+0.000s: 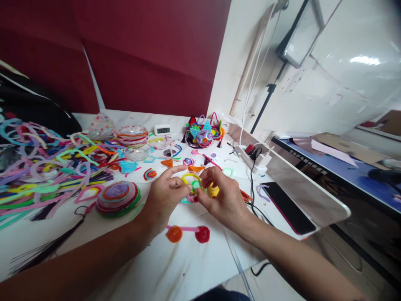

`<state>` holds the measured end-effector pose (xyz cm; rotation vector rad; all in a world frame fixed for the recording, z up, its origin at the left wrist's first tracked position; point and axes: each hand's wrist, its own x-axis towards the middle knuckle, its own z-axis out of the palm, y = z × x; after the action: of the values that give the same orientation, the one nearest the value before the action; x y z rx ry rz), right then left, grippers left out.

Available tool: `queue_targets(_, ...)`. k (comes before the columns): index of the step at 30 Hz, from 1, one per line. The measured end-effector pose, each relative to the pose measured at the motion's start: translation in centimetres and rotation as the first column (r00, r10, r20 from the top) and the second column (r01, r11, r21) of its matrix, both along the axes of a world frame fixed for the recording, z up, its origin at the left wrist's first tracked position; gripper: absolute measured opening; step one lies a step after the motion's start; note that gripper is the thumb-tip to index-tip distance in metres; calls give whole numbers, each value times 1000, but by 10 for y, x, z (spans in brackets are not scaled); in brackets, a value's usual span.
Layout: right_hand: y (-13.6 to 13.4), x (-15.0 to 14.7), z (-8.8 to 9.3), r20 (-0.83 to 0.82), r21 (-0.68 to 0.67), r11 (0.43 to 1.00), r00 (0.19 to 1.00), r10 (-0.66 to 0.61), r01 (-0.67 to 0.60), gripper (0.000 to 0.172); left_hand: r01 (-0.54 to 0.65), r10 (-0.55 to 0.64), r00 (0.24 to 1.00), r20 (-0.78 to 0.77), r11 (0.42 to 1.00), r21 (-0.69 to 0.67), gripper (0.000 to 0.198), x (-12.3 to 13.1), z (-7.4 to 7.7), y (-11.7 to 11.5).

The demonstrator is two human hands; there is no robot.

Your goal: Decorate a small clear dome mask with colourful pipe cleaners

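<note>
My left hand (164,196) and my right hand (224,198) meet above the middle of the white table (188,267). Together they pinch a small pipe-cleaner piece (194,182), a yellow loop with a green coil at its base. My left index finger sticks out over it. A yellow tube-like object (214,191) shows under my right fingers. Below my hands lies a pink stem with an orange coil (174,234) and a red coil (202,234).
A heap of coloured pipe cleaners (44,167) covers the left side. A stack of flat coiled discs (118,198) lies beside it. At the back stand a pipe-cleaner figure (204,134) and a small clock (162,130). A power strip (255,161) and a phone (288,207) lie right.
</note>
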<state>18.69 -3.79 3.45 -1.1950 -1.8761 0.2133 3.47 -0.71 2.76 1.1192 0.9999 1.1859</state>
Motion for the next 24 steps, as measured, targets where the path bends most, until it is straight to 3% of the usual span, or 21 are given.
queue_targets(4, -5, 5, 6, -66, -2, 1000, 998, -17, 17, 18, -8, 8, 1000, 14, 1000, -13, 55, -1, -4, 4)
queue_targets(8, -14, 19, 12, -58, -41, 999, 998, -35, 33, 3, -11, 13, 999, 47, 998, -54, 56, -3, -6, 9)
queue_targets(11, -21, 34, 7, 52, -103, 993, 997, -60, 65, 15, -20, 22, 999, 36, 997, -70, 57, -5, -7, 13)
queue_targets(16, -33, 59, -13, 261, -52, 998, 965, -17, 31, 19, -33, 38, 998, 54, 994, -100, 58, -6, -9, 16)
queue_targets(24, -74, 61, -21, 320, -114, 989, 946, -51, 92, 26, -46, 61, 994, 88, 986, -159, 59, -6, -7, 20)
